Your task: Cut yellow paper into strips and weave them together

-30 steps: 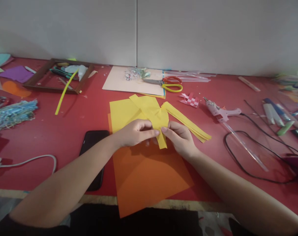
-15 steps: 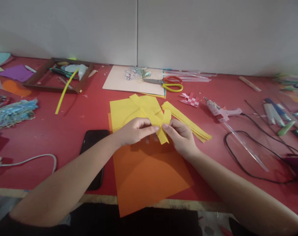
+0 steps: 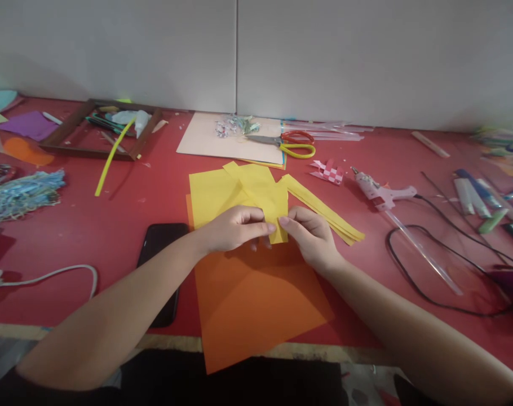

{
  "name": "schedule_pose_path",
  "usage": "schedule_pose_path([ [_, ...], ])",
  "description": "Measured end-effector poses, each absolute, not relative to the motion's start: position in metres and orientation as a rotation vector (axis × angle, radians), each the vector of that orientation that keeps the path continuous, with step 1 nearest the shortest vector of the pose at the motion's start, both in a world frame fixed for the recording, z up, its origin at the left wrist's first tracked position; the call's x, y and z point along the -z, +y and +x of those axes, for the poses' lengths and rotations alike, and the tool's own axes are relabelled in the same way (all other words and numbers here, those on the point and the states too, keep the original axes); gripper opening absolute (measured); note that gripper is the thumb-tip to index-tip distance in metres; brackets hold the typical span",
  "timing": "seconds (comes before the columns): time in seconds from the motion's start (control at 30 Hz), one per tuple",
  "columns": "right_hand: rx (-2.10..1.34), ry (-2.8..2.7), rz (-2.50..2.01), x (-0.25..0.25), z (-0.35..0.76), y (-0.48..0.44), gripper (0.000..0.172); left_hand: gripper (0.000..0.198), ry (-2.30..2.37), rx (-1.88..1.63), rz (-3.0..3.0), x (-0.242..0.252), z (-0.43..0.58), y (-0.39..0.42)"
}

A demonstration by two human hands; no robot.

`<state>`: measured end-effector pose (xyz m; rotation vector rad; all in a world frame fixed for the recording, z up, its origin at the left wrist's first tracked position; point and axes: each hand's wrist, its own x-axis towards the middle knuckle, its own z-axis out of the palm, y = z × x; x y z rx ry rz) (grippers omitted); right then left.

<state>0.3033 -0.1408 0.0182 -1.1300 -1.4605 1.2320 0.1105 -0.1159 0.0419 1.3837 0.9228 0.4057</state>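
Note:
Between my two hands is a yellow paper strip (image 3: 278,225), folded over at its near end. My left hand (image 3: 238,228) pinches it with thumb and fingers on the left side. On the right, my right hand (image 3: 309,232) pinches its other edge between thumb and forefinger. Beneath lies a yellow paper sheet (image 3: 209,194), over a larger orange sheet (image 3: 260,304) that reaches past the table's front edge. A bundle of cut yellow strips (image 3: 326,211) rests just beyond my right hand.
A black phone (image 3: 166,231) lies by my left forearm. Scissors (image 3: 299,149) rest across pale sheets (image 3: 206,135) at the back. Rightward are a pink woven paper fish (image 3: 329,172), a glue gun (image 3: 381,194) and its black cable (image 3: 402,287). A wooden frame (image 3: 91,151) holds tools.
The strip's end, which stuck out crossed and curled toward my right fingers, now lies folded flat over itself. Both hands have stayed in nearly the same place.

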Motion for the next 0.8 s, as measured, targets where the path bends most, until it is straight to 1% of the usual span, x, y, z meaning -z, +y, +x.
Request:
schedule_pose_path([
  [0.17,-1.174,-1.467,-1.124,-0.018,0.303,-0.142,0.039,0.028,0.905,-0.458,1.393,-0.039,0.11,-0.115],
  [0.3,-1.087,-1.477,-1.137,-0.019,0.303,-0.143,0.039,0.029,0.957,-0.49,1.393,-0.038,0.11,-0.114],
  [0.5,-1.054,-1.47,-1.152,-0.018,0.304,-0.142,0.039,0.039,0.925,-0.445,1.435,-0.046,0.11,-0.118],
  [0.6,-1.103,-1.451,-1.132,-0.016,0.305,-0.142,0.037,0.036,0.893,-0.394,1.431,-0.048,0.11,-0.12],
  [0.7,-1.21,-1.421,-1.089,-0.013,0.306,-0.142,0.036,0.032,0.896,-0.416,1.419,-0.046,0.11,-0.12],
  [0.8,-1.29,-1.424,-1.07,-0.013,0.306,-0.142,0.037,0.033,0.911,-0.431,1.425,-0.042,0.11,-0.118],
])
